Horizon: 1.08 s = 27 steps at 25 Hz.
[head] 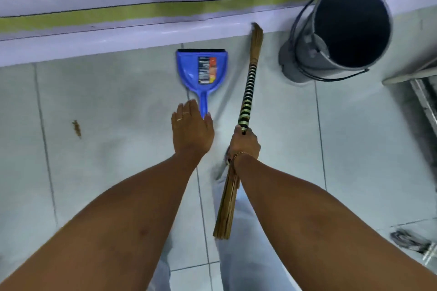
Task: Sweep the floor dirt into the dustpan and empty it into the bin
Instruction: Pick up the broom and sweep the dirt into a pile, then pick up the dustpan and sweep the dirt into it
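A blue dustpan [201,71] lies flat on the pale floor tiles, its black lip against the wall base and its handle pointing toward me. My left hand [191,130] hovers open just over the handle's end, fingers spread, not gripping it. My right hand [244,143] is closed around a stick broom [248,87] with a green-and-black banded handle; one end reaches the wall base, and a bundle of brown bristles hangs down below my wrist. A small patch of brown dirt [76,128] lies on the tiles to the left. A grey metal bin [307,54] stands at the right, open and dark inside.
A printed banner [142,7] runs along the wall above a white ledge. A metal fixture edge [425,104] stands at the far right, and a dark tangled object [411,241] lies on the floor at the lower right. My light trousers show below my arms.
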Each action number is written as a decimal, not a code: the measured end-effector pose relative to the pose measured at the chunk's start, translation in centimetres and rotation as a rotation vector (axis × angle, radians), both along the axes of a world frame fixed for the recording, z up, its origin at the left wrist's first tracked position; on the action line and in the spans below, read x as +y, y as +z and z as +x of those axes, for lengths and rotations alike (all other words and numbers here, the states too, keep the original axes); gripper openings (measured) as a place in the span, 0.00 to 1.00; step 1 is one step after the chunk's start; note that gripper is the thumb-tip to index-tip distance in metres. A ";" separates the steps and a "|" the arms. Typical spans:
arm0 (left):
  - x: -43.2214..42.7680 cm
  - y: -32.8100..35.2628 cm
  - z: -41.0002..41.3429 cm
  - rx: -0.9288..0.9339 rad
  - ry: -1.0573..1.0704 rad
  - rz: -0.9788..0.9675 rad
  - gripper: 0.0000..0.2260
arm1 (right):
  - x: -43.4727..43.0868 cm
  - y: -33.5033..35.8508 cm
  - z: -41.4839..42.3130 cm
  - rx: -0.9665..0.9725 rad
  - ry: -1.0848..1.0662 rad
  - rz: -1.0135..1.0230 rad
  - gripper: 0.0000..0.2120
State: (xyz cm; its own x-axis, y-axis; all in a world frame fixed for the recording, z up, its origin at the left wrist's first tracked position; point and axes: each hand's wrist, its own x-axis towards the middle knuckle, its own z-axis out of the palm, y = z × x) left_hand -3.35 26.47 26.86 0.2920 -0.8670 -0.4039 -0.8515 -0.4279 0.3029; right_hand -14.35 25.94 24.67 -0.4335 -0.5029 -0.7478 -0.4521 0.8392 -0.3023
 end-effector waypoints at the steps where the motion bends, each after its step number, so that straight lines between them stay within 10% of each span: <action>1: -2.5 -1.2 -1.8 -0.013 -0.006 0.012 0.24 | -2.3 -0.8 -2.0 -0.005 -0.002 0.015 0.21; 17: -13.2 -29.8 -3.3 0.222 0.573 0.272 0.34 | -6.1 -21.8 -2.7 -0.121 -0.225 0.119 0.19; 27: -8.2 -27.3 1.2 0.232 0.731 0.254 0.24 | -3.7 -20.3 1.5 0.010 -0.058 0.094 0.14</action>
